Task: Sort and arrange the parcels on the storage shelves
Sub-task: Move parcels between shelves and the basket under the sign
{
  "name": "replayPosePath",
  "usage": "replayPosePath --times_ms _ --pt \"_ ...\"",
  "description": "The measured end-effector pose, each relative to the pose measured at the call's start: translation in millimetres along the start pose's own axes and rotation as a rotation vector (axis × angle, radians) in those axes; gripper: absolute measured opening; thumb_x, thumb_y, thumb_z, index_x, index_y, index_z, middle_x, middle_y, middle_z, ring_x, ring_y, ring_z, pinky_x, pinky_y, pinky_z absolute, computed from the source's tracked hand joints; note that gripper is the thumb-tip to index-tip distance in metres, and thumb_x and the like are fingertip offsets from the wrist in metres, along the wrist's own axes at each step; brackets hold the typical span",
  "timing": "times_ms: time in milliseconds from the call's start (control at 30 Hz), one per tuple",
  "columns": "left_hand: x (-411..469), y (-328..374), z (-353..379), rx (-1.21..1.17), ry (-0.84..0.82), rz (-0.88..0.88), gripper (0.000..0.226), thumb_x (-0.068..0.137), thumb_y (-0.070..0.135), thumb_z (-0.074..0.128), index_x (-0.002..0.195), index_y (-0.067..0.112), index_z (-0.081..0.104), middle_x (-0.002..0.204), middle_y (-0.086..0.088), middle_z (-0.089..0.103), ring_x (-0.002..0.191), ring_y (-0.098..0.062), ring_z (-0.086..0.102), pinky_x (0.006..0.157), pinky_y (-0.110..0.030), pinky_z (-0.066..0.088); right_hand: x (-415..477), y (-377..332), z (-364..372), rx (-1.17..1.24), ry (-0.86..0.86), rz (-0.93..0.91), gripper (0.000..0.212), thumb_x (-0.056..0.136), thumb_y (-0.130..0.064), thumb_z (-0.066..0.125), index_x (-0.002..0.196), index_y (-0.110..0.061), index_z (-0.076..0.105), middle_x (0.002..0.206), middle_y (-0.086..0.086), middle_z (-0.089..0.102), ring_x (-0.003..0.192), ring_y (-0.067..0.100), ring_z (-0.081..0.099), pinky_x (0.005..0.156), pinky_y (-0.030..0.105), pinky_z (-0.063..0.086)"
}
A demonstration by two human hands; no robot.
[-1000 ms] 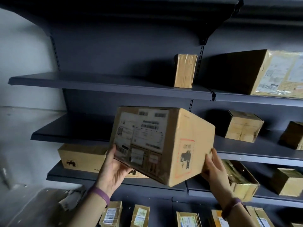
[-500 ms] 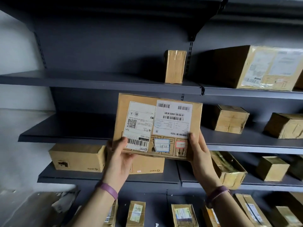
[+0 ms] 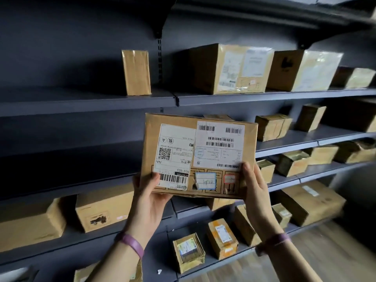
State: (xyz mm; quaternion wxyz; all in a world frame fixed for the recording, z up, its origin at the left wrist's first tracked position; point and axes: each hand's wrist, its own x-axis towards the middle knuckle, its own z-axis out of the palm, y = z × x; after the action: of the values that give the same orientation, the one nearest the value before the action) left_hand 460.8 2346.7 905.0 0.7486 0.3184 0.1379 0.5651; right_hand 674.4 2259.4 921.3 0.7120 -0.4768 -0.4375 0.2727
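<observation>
Overall, the dark grey shelving unit point(image 3: 81, 102) fills the view, with several tiers carrying brown cardboard parcels. On the upper tier, two large boxes point(image 3: 230, 69) point(image 3: 303, 70) stand side by side to the right of the upright, and a tall narrow parcel point(image 3: 136, 72) stands on end just to its left. Lower left, two medium boxes point(image 3: 103, 206) point(image 3: 30, 222) sit next to each other on one tier. The held parcel point(image 3: 199, 153) is off the shelves, raised in front of the middle tiers near the centre, with its labelled face toward the camera. The left hand point(image 3: 150, 198) grips the lower left corner, thumb pressed on the front face and fingers hidden behind. The right hand point(image 3: 256, 192) grips the lower right corner in the same way, thumb on the front. Two small parcels point(image 3: 188, 252) point(image 3: 222, 238) lie on the lowest tier below the hands. Two white shipping labels point(image 3: 175, 155) point(image 3: 219, 145) cover the held face, with their print upside down. Each wrist carries a purple band point(image 3: 131, 244) point(image 3: 273, 242).
</observation>
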Motion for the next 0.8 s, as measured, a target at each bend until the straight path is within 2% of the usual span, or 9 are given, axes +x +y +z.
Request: replayPosePath --times_ms 100,167,267,367,433,533,667,733,800 --pt "12 -44 24 0.027 -0.091 -0.108 0.051 0.089 0.016 0.056 0.137 0.012 0.041 0.133 -0.015 0.059 0.122 -0.032 0.057 0.086 -0.041 0.056 -4 -6 -51 0.01 0.096 0.008 0.034 0.09 -0.05 0.047 0.121 -0.044 0.06 0.11 -0.007 0.071 0.103 0.017 0.068 0.078 0.043 0.061" --pt "19 -79 43 0.02 -0.134 -0.207 0.055 0.088 0.02 0.06 0.139 0.013 0.043 0.133 -0.016 0.058 0.121 -0.031 0.058 0.083 -0.036 0.056 -8 -10 -89 -0.011 0.177 0.017 0.039 0.089 -0.051 0.048 0.125 -0.042 0.058 0.109 -0.007 0.071 0.104 0.018 0.068 0.079 0.045 0.06" --pt "28 -139 81 0.052 -0.18 -0.327 0.065 0.082 0.029 0.069 0.14 0.012 0.044 0.135 -0.018 0.056 0.121 -0.033 0.058 0.082 -0.036 0.056 -11 -18 -156 -0.052 0.303 0.0 0.048 0.088 -0.05 0.05 0.134 -0.035 0.054 0.11 -0.007 0.072 0.102 0.015 0.069 0.072 0.034 0.06" --pt "34 -206 129 0.06 -0.242 -0.409 0.062 0.084 0.03 0.066 0.139 0.012 0.046 0.134 -0.019 0.056 0.119 -0.033 0.058 0.081 -0.039 0.056 -14 -27 -228 -0.108 0.399 -0.021 0.045 0.089 -0.05 0.049 0.132 -0.037 0.055 0.116 -0.006 0.07 0.107 0.018 0.068 0.081 0.041 0.059" --pt "34 -250 167 0.052 -0.296 -0.443 0.062 0.083 0.03 0.066 0.139 0.013 0.046 0.134 -0.018 0.056 0.121 -0.034 0.057 0.086 -0.042 0.055 -14 -34 -280 -0.131 0.456 -0.038 0.047 0.09 -0.05 0.049 0.134 -0.037 0.053 0.12 -0.006 0.069 0.111 0.018 0.066 0.088 0.041 0.058" --pt "30 -315 228 0.015 -0.338 -0.466 0.063 0.084 0.024 0.063 0.142 0.013 0.04 0.133 -0.018 0.057 0.119 -0.033 0.058 0.081 -0.038 0.056 -13 -46 -359 -0.17 0.513 -0.061 0.049 0.089 -0.053 0.05 0.137 -0.043 0.049 0.125 -0.007 0.067 0.115 0.015 0.064 0.095 0.043 0.055" --pt "27 -385 300 0.008 -0.429 -0.512 0.052 0.088 0.02 0.051 0.139 0.012 0.046 0.129 -0.016 0.06 0.108 -0.027 0.065 0.073 -0.034 0.057 -11 -63 -445 -0.242 0.552 -0.108 0.044 0.093 -0.054 0.048 0.137 -0.048 0.047 0.129 -0.006 0.065 0.12 0.017 0.061 0.096 0.042 0.054" --pt "27 -418 333 0.0 -0.446 -0.551 0.057 0.086 0.018 0.051 0.141 0.011 0.041 0.131 -0.017 0.059 0.111 -0.03 0.063 0.079 -0.04 0.056 -11 -68 -487 -0.262 0.589 -0.118 0.046 0.093 -0.052 0.047 0.139 -0.046 0.045 0.13 -0.006 0.064 0.12 0.017 0.061 0.096 0.041 0.054" --pt "27 -448 362 -0.017 -0.463 -0.605 0.061 0.085 0.016 0.05 0.144 0.01 0.035 0.136 -0.02 0.053 0.123 -0.037 0.053 0.097 -0.052 0.046 -10 -73 -525 -0.272 0.641 -0.119 0.046 0.094 -0.052 0.047 0.139 -0.046 0.045 0.13 -0.007 0.064 0.119 0.017 0.062 0.095 0.04 0.054"
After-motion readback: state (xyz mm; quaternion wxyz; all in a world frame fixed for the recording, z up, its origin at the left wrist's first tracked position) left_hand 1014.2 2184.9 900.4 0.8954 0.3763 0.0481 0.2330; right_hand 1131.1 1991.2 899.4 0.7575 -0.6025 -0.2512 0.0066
